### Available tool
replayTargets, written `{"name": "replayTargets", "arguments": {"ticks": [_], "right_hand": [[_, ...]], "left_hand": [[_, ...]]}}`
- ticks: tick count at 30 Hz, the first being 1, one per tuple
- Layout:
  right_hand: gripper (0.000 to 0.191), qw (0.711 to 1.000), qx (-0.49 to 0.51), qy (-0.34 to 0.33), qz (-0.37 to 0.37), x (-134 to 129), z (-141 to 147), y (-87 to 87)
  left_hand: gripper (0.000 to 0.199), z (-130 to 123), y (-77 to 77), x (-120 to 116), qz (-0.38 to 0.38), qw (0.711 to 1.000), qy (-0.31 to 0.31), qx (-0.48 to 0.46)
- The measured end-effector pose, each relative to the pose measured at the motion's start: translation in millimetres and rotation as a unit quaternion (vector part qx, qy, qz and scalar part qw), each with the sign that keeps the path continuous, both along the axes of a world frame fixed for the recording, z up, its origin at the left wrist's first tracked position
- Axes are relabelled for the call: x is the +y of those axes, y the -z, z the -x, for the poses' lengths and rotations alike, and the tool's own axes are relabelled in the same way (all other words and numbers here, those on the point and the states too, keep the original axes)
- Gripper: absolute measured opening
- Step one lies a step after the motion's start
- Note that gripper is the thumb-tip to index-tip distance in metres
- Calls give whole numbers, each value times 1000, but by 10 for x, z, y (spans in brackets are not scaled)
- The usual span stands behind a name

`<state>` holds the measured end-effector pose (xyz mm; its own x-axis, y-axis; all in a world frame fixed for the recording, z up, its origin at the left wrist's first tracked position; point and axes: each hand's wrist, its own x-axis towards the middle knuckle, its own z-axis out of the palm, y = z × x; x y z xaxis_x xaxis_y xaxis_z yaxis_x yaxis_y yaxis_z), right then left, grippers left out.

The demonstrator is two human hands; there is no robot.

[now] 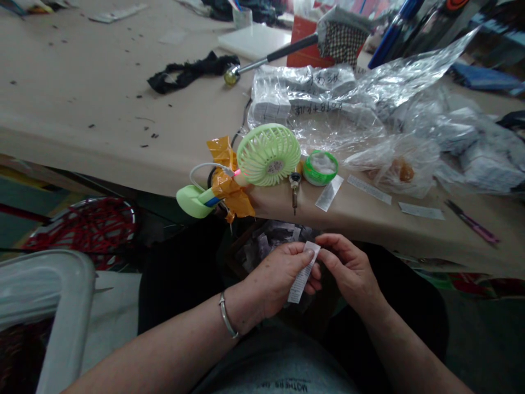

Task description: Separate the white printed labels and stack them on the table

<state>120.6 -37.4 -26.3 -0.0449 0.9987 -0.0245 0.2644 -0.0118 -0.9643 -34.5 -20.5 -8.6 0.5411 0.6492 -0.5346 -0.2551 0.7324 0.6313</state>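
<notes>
My left hand [270,276] is closed on a narrow white printed label [301,280], its thumb pressed on the upper part. The label slants down over my lap. My right hand [348,268] pinches at the label's top corner with thumb and forefinger. Under my hands, a box [262,241] at the table's edge holds loose pale label pieces. Three more label strips lie along that edge: one strip [329,193] beside a round green tub [320,168], another strip [369,189], and a third strip [421,210] near a pair of pink-handled snips [471,221].
A green fan [268,156] is fixed to the table edge with brown tape [233,197]. Close by, a thin metal-tipped tool [294,191] points over the edge. Clear plastic bags [328,112] with label bundles cover the right side. A hammer-like tool [270,54] lies behind.
</notes>
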Motion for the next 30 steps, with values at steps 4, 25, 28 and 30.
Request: {"name": "replayTargets", "arguments": {"ticks": [4, 25, 28, 30], "right_hand": [[13, 990, 119, 4, 80, 72, 45, 21], [12, 998, -47, -6, -38, 446, 397, -237], [10, 996, -67, -3, -56, 469, 402, -238], [9, 994, -78, 0, -74, 482, 402, -240]], "left_hand": [[21, 22, -31, -11, -44, 999, -2, 25], [17, 341, -53, 279, -452, 823, -107, 326], [20, 339, -41, 316, -466, 807, -98, 349], [20, 336, -28, 330, -472, 801, -96, 356]]}}
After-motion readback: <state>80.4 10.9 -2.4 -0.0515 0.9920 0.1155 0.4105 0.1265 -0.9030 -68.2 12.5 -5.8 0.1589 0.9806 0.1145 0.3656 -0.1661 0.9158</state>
